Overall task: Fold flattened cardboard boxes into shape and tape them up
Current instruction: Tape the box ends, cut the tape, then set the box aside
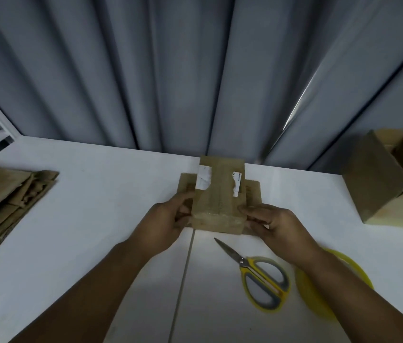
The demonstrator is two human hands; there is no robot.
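Item: cardboard box, mid-table, between both hands; long axis 12 to 6.
Left hand: at box's 8 o'clock, fingers curled round side flap.
Right hand: at 4 o'clock, pinching opposite flap.
Tape roll: 5 o'clock of box, nearer right hand.
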